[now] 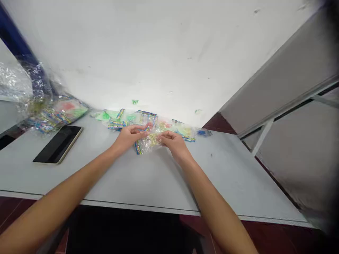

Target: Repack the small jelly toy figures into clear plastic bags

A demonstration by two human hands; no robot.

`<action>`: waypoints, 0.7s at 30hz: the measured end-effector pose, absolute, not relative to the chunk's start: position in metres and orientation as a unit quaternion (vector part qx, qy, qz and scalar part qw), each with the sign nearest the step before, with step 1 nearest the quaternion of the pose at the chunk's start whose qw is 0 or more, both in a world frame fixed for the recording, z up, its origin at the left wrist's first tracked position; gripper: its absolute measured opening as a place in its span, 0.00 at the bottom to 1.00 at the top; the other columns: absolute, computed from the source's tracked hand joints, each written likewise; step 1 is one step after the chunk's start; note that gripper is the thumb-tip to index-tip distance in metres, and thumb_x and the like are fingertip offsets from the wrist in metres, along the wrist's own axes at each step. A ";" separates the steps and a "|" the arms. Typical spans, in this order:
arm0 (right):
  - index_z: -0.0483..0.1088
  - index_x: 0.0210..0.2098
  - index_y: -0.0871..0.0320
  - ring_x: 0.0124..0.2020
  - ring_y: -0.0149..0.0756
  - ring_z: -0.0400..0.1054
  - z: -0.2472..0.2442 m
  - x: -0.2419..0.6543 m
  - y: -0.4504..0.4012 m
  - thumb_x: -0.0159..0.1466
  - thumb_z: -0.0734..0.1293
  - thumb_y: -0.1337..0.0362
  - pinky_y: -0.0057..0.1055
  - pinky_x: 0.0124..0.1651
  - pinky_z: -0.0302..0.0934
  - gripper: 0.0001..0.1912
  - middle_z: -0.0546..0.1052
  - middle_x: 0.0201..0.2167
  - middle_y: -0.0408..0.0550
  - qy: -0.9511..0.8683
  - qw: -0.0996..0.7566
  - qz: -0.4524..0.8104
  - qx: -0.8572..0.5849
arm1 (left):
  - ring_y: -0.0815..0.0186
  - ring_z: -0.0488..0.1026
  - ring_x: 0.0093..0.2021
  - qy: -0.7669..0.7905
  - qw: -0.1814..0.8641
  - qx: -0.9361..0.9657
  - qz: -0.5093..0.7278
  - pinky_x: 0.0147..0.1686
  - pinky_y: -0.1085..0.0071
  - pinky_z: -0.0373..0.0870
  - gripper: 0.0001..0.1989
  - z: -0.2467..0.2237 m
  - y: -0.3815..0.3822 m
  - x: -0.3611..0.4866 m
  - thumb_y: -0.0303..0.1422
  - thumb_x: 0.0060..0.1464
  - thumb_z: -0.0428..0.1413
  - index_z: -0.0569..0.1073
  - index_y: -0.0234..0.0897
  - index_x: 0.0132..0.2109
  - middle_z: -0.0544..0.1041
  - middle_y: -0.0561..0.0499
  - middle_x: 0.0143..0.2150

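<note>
Head view: L hand point(129, 137) half-curled, fingertips pinching clear plastic packet point(151, 141) at centre; R hand point(174, 144) pinching its other side, film held between both. Striped sachets point(116, 124) at 11 o'clock; black phone point(58, 144) at 9.

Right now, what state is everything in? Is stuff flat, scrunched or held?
Left bare hand: fingers pinching the packet
Right bare hand: fingers curled on the packet
Crinkled clear plastic packet: held between both hands
Black gold-edged smartphone: lying flat, screen dark
Crumpled clear plastic bag: bunched up
Small rainbow-striped strips: scattered
</note>
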State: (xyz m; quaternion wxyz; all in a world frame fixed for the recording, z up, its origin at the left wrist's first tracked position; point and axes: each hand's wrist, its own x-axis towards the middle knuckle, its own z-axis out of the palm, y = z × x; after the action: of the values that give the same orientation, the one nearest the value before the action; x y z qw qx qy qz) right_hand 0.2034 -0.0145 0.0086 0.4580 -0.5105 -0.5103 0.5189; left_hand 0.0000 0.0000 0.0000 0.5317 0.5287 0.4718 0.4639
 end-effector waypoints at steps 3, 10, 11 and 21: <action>0.71 0.25 0.58 0.27 0.29 0.61 0.008 0.205 -0.014 0.47 0.77 0.53 0.30 0.34 0.57 0.17 0.70 0.23 0.40 -0.514 0.456 0.522 -0.506 | 0.65 0.71 0.33 0.454 0.571 0.529 0.434 0.36 0.66 0.67 0.22 -0.002 0.004 -0.001 0.44 0.39 0.68 0.81 0.37 0.41 0.79 0.49 0.33; 0.66 0.23 0.56 0.26 0.28 0.57 0.003 0.204 -0.013 0.47 0.77 0.51 0.30 0.32 0.54 0.20 0.65 0.21 0.37 -0.523 0.454 0.526 -0.494 | 0.61 0.73 0.37 0.413 0.618 0.552 0.376 0.41 0.61 0.68 0.20 -0.004 0.002 0.000 0.43 0.42 0.68 0.83 0.38 0.41 0.81 0.45 0.38; 0.65 0.23 0.56 0.25 0.28 0.57 0.002 0.204 -0.013 0.47 0.77 0.51 0.30 0.31 0.54 0.21 0.64 0.21 0.37 -0.524 0.453 0.528 -0.491 | 0.61 0.73 0.37 0.411 0.625 0.550 0.372 0.42 0.61 0.69 0.20 -0.004 0.001 0.000 0.43 0.42 0.68 0.83 0.38 0.41 0.81 0.45 0.38; 0.69 0.25 0.56 0.27 0.29 0.59 0.008 0.203 -0.015 0.49 0.76 0.50 0.30 0.33 0.55 0.19 0.67 0.25 0.39 -0.502 0.444 0.557 -0.490 | 0.63 0.73 0.34 0.429 0.613 0.548 0.375 0.39 0.65 0.67 0.18 -0.008 0.003 0.001 0.46 0.42 0.66 0.82 0.36 0.35 0.80 0.46 0.33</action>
State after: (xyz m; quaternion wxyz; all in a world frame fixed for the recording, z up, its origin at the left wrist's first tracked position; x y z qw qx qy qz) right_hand 0.2034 -0.0149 0.0082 0.4439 -0.4898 -0.5022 0.5575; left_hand 0.0012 0.0027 -0.0078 0.6130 0.5476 0.4287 0.3750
